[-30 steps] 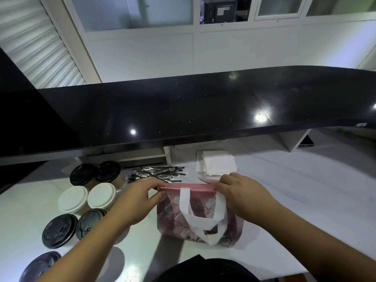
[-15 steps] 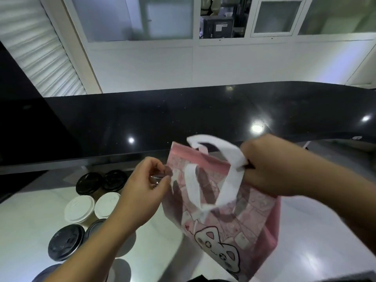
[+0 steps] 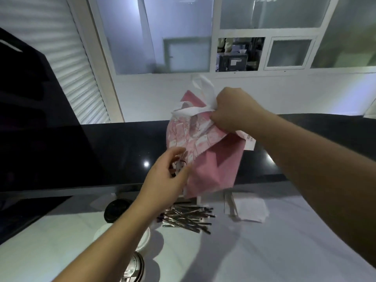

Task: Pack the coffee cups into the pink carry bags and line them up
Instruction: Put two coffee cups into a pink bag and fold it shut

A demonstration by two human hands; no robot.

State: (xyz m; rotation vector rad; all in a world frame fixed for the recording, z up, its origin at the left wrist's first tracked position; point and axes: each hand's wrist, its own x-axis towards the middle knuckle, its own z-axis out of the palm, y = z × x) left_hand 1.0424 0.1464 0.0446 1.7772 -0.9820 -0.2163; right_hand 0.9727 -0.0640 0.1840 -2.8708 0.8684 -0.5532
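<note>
head view: lidded paper coffee cups (image 3: pixel 119 210) wait on the white counter (image 3: pixel 264 251). left hand (image 3: pixel 164 180), fingers loosely spread, touches the pink patterned fabric carry bag (image 3: pixel 205 151), lifted by the clenched right hand (image 3: pixel 232 108). bag-opening step; next, likely spread its mouth.

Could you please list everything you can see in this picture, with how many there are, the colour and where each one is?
pink carry bag: one, pink with white handles, lifted above the counter, not set down
coffee cups: at least three in view, one black lid, one white lid, one partly cut off at the bottom edge, on the white counter at lower left
wrapped straws: a loose pile, silvery and dark, on the counter below the bag
napkins: a small stack, white, right of the straws
raised ledge: one, glossy black, behind the counter
left hand: fingers at the bag's lower left edge
right hand: grips the handles and top of the bag
</note>
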